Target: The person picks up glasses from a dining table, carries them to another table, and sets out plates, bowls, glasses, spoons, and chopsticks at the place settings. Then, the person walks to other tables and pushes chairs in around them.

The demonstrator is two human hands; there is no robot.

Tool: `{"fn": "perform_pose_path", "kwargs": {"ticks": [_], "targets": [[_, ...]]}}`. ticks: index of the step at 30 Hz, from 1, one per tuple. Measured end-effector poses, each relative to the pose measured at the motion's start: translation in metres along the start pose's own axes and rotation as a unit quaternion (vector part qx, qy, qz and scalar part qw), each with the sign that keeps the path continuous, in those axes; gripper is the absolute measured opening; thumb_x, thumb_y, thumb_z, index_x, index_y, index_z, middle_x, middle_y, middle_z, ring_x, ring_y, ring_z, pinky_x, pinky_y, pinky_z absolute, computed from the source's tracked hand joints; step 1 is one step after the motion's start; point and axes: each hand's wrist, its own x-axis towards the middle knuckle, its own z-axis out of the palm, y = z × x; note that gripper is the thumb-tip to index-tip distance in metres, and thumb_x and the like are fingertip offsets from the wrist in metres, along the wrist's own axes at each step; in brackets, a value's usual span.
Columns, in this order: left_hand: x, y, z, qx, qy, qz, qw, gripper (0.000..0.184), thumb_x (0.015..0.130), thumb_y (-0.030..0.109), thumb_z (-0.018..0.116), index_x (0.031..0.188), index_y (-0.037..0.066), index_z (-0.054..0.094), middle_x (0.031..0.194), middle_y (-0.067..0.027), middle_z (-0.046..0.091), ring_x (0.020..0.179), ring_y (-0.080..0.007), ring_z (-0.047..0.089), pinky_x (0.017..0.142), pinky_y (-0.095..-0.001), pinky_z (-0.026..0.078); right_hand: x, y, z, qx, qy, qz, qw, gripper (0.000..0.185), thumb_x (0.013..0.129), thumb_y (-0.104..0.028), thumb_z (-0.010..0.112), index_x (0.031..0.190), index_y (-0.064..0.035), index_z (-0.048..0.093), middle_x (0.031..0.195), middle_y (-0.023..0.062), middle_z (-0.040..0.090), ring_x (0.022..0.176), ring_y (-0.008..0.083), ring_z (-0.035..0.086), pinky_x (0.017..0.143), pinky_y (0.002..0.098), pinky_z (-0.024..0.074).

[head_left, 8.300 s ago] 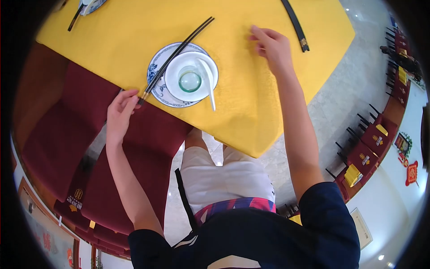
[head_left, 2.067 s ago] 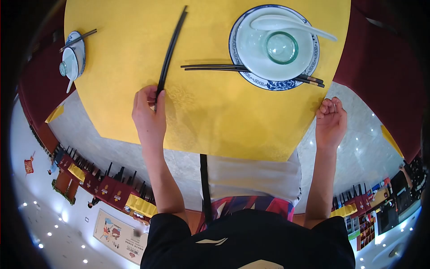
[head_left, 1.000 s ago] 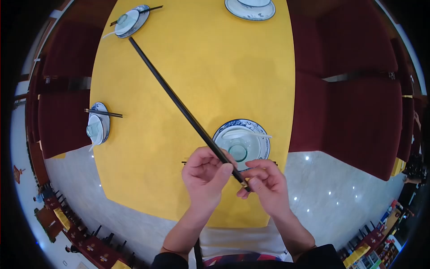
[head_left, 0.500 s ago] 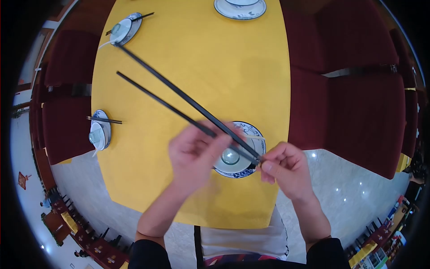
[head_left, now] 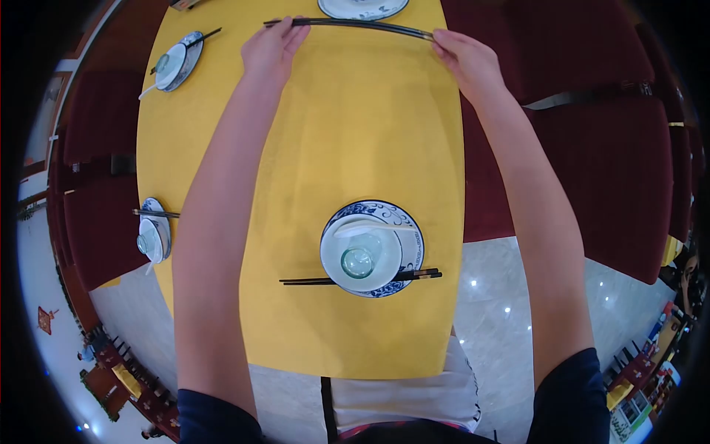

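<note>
Both arms reach out to the far part of the yellow tablecloth [head_left: 355,133]. A pair of black chopsticks [head_left: 355,24] lies crosswise between my hands, just in front of a blue-and-white plate [head_left: 362,9] at the top edge. My left hand [head_left: 277,48] pinches their thin left end, and my right hand [head_left: 462,55] grips the gold-banded right end. Nearer me is another patterned plate [head_left: 414,248] holding a white bowl [head_left: 333,255], a glass cup [head_left: 358,262] and a white spoon [head_left: 355,229]. Other chopsticks [head_left: 307,282] rest beside that bowl, across the plate.
Two more place settings stand along the left edge, with an upper-left plate [head_left: 194,55] and a lower-left bowl [head_left: 149,240]. Dark red chairs [head_left: 603,163] line the right side, and another red chair [head_left: 103,229] is at the left. Pale floor [head_left: 492,296] shows beyond the table's near corner.
Both hands have moved forward from above the near setting to the table's far part. The chopsticks, spread apart half a second ago, now lie together crosswise, and the near setting is uncovered.
</note>
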Motion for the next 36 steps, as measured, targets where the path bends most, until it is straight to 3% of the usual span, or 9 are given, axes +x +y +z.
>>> {"fn": "perform_pose_path", "kwargs": {"ticks": [12, 14, 21, 23, 26, 29, 31, 34, 36], "targets": [[0.064, -0.031, -0.004, 0.113, 0.103, 0.079, 0.985, 0.032, 0.086, -0.006, 0.06, 0.113, -0.011, 0.044, 0.1, -0.0239, 0.058, 0.088, -0.0337, 0.067, 0.078, -0.0383, 0.061, 0.093, 0.023, 0.008, -0.028, 0.015, -0.028, 0.999, 0.034, 0.089, -0.006, 0.063, 0.113, 0.0146, 0.049, 0.101, 0.0185, 0.061, 0.091, 0.0275, 0.065, 0.084, 0.03, 0.0575], [0.07, -0.035, -0.01, 0.14, 0.108, 0.08, 0.981, 0.031, 0.086, -0.005, 0.061, 0.112, -0.012, 0.045, 0.1, -0.0237, 0.059, 0.088, -0.0336, 0.067, 0.078, -0.0376, 0.061, 0.098, 0.026, 0.013, -0.058, 0.023, -0.025, 0.998, 0.015, 0.087, -0.006, 0.066, 0.094, 0.0061, 0.061, 0.081, 0.009, 0.064, 0.072, 0.0144, 0.064, 0.059, 0.0232, 0.0518], [0.062, -0.035, -0.016, 0.097, 0.055, 0.092, 0.99, 0.046, 0.092, 0.004, 0.056, 0.125, -0.017, 0.031, 0.111, -0.0286, 0.055, 0.101, -0.0357, 0.063, 0.088, -0.0363, 0.057, 0.081, 0.017, 0.023, -0.023, 0.09, -0.036, 0.995, 0.033, 0.088, -0.006, 0.064, 0.116, 0.004, 0.051, 0.094, 0.0143, 0.064, 0.074, 0.022, 0.065, 0.067, 0.0318, 0.0571], [0.057, -0.03, -0.022, 0.1, 0.032, 0.099, 0.99, 0.05, 0.094, 0.007, 0.054, 0.128, -0.017, 0.026, 0.113, -0.031, 0.054, 0.103, -0.0371, 0.062, 0.09, -0.0377, 0.056, 0.076, 0.014, 0.017, 0.062, 0.117, -0.035, 0.991, 0.052, 0.09, -0.019, 0.064, 0.132, -0.0004, 0.037, 0.117, 0.0236, 0.053, 0.083, 0.0266, 0.065, 0.068, 0.0346, 0.0581], [0.046, -0.022, -0.029, 0.018, 0.023, 0.05, 0.998, 0.053, 0.1, 0.02, 0.043, 0.133, -0.015, 0.019, 0.122, -0.0359, 0.047, 0.114, -0.0409, 0.055, 0.099, -0.0416, 0.049, 0.048, 0.013, 0.003, 0.061, 0.146, -0.056, 0.986, 0.051, 0.092, -0.02, 0.06, 0.125, 0.0109, 0.036, 0.1, 0.0213, 0.06, 0.087, 0.0292, 0.066, 0.08, 0.0328, 0.0584], [0.015, -0.017, -0.057, 0.005, 0.046, -0.016, 0.999, 0.056, 0.102, 0.029, 0.034, 0.137, -0.01, 0.016, 0.13, -0.0361, 0.041, 0.122, -0.0422, 0.048, 0.106, -0.0432, 0.042, 0.02, 0.02, -0.048, 0.065, 0.181, 0.0, 0.981, 0.049, 0.092, -0.028, 0.059, 0.124, 0.0001, 0.037, 0.093, 0.0213, 0.058, 0.075, 0.027, 0.064, 0.071, 0.0375, 0.059], [-0.025, 0.001, -0.084, 0.032, 0.058, -0.05, 0.997, 0.054, 0.101, 0.03, 0.036, 0.14, -0.005, 0.022, 0.13, -0.0331, 0.045, 0.12, -0.0393, 0.051, 0.104, -0.0417, 0.042, -0.023, 0.033, -0.108, 0.069, 0.213, 0.02, 0.975, 0.047, 0.09, -0.027, 0.062, 0.125, -0.0031, 0.04, 0.105, 0.0209, 0.055, 0.093, 0.028, 0.06, 0.081, 0.0404, 0.0561], [-0.131, 0.052, -0.159, 0.354, 0.049, 0.073, 0.931, 0.043, 0.101, 0.03, 0.033, 0.135, 0.006, 0.039, 0.128, -0.0197, 0.054, 0.119, -0.0256, 0.054, 0.097, -0.0352, 0.044, -0.127, 0.038, -0.204, 0.1, 0.268, 0.098, 0.953, 0.046, 0.09, -0.034, 0.059, 0.127, -0.0103, 0.048, 0.111, 0.0157, 0.056, 0.102, 0.0243, 0.058, 0.089, 0.0342, 0.0497], [-0.222, 0.099, -0.235, 0.454, 0.216, 0.097, 0.859, 0.039, 0.1, 0.03, 0.034, 0.122, 0.005, 0.054, 0.112, -0.0156, 0.064, 0.105, -0.0225, 0.061, 0.086, -0.0333, 0.047, -0.223, 0.055, -0.275, 0.165, 0.278, 0.161, 0.932, 0.037, 0.089, -0.036, 0.06, 0.121, -0.0173, 0.055, 0.103, 0.0068, 0.061, 0.095, 0.0149, 0.059, 0.082, 0.0289, 0.0498]]}}
